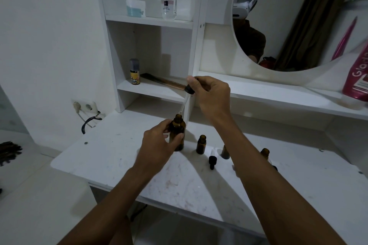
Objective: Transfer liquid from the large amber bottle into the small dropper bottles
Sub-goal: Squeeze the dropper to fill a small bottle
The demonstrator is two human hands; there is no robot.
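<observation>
The large amber bottle [177, 131] stands open on the white table [119, 157], and my left hand [159, 143] grips its body. My right hand [211, 95] pinches the black bulb of a dropper [187, 93] above it. The glass pipette slants down with its tip at the bottle's mouth. One small amber dropper bottle [201, 144] stands open just right of the large one. A second small bottle [225, 152] and a third [264, 153] are partly hidden behind my right forearm. A loose black dropper cap [212, 160] lies on the table between them.
A white shelf unit [151, 22] rises behind the bottles, holding a small yellow bottle [134, 72], a comb [165, 81], a perfume bottle [168, 0] and a jar [135, 7]. A round mirror [298, 26] and a pink bottle [358, 79] are at right. A wall socket [85, 106] with a cable is at left.
</observation>
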